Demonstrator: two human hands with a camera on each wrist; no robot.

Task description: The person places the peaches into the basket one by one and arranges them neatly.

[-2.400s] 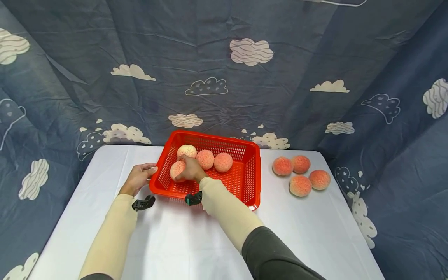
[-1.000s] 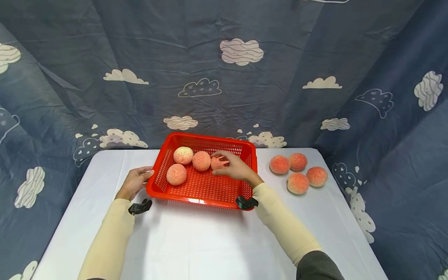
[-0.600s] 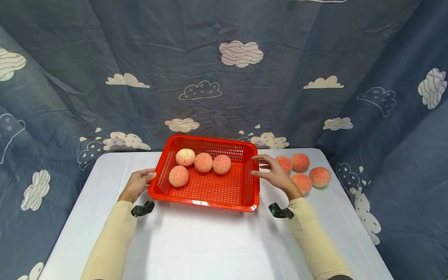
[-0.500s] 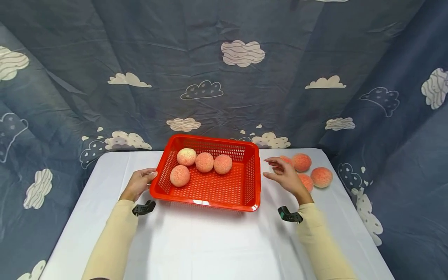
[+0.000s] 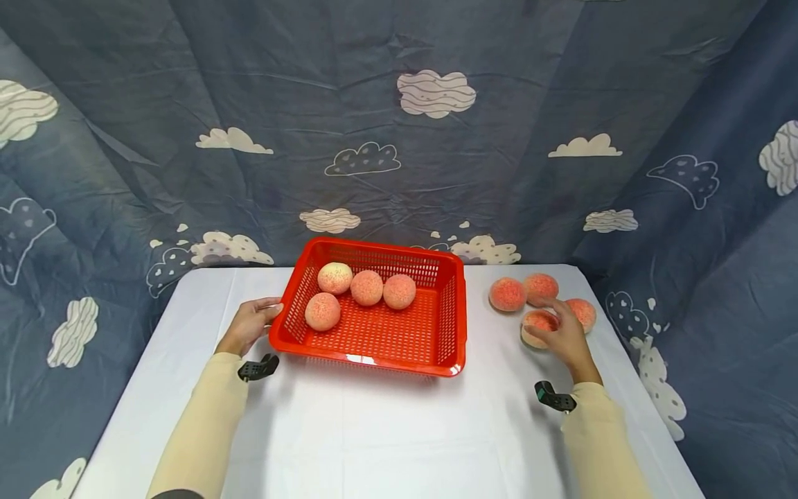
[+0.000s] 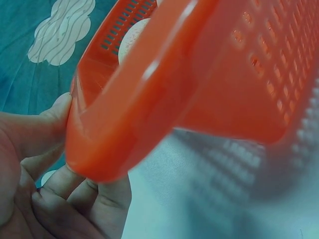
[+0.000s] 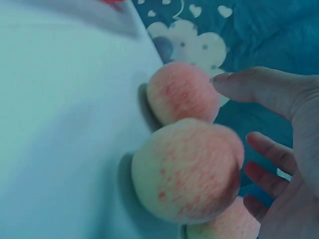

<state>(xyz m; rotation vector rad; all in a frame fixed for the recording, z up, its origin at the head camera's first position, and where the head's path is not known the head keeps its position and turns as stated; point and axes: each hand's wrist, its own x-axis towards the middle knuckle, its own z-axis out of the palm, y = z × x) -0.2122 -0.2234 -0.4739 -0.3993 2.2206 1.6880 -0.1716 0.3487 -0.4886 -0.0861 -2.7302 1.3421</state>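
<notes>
The left hand [image 5: 251, 326] pinches the left rim of a red plastic basket [image 5: 386, 346]. In the left wrist view its thumb presses the rim and its curled fingers lie below. The right hand [image 5: 564, 336] spreads its thumb and fingers over the front peach [image 5: 539, 327] in the right-hand group, holding nothing. In the right wrist view this hand hovers beside the larger peach [image 7: 187, 172], its fingers loosely bent. Inside the basket lie several peaches, one paler peach [image 5: 334, 277] at the back left and a pinker peach [image 5: 322, 312] in front of it.
Beside the right hand, on the white-covered table [image 5: 399, 443], sit a peach [image 5: 508, 294] to the left, a peach [image 5: 541, 287] behind and a peach [image 5: 582, 314] to the right. A dark blue cloud-print curtain [image 5: 386, 138] hangs behind the table.
The right hand let go of a peach in the basket's left part, lifted out over the basket's right side and moved right to the peaches on the table. The left hand keeps its grip.
</notes>
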